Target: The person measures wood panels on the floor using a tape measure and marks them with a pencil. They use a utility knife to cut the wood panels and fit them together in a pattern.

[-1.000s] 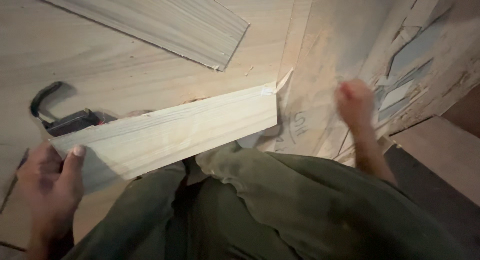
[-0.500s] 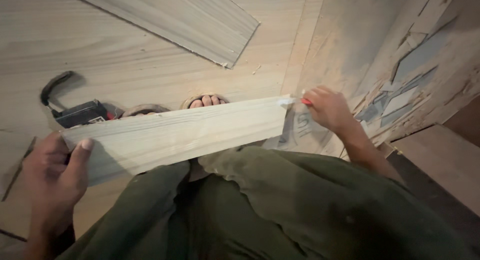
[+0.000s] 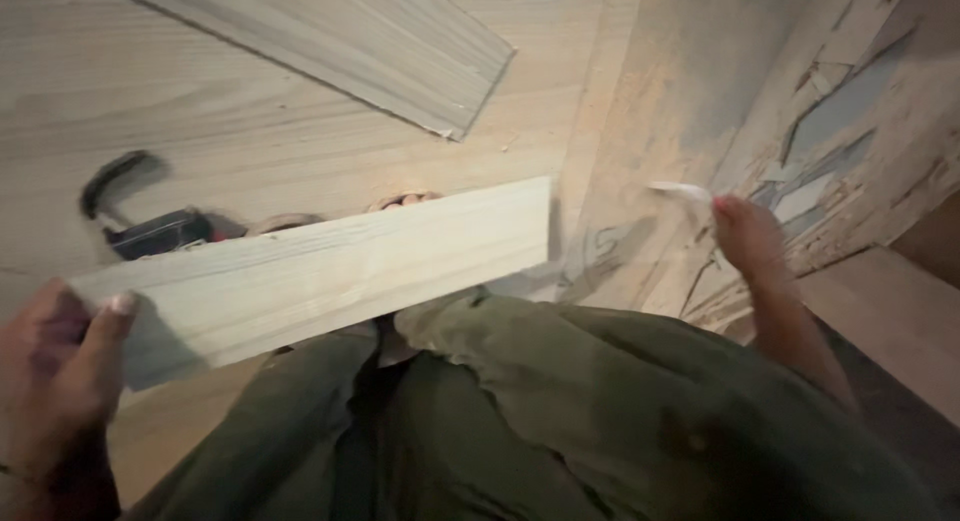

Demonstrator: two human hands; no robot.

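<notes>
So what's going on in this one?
A person looking down over their green trousers holds a short pale plank at one end in the left hand, thumb on its face. The right hand is off the plank, out toward the worn, peeling surface, with a small white scrap at its fingertips. A dark power tool and a longer grey plank lie on the laid floor.

pale wood-look floor (image 3: 200, 131), loose grey plank (image 3: 380, 51), black power tool (image 3: 150, 231) lying on it
</notes>
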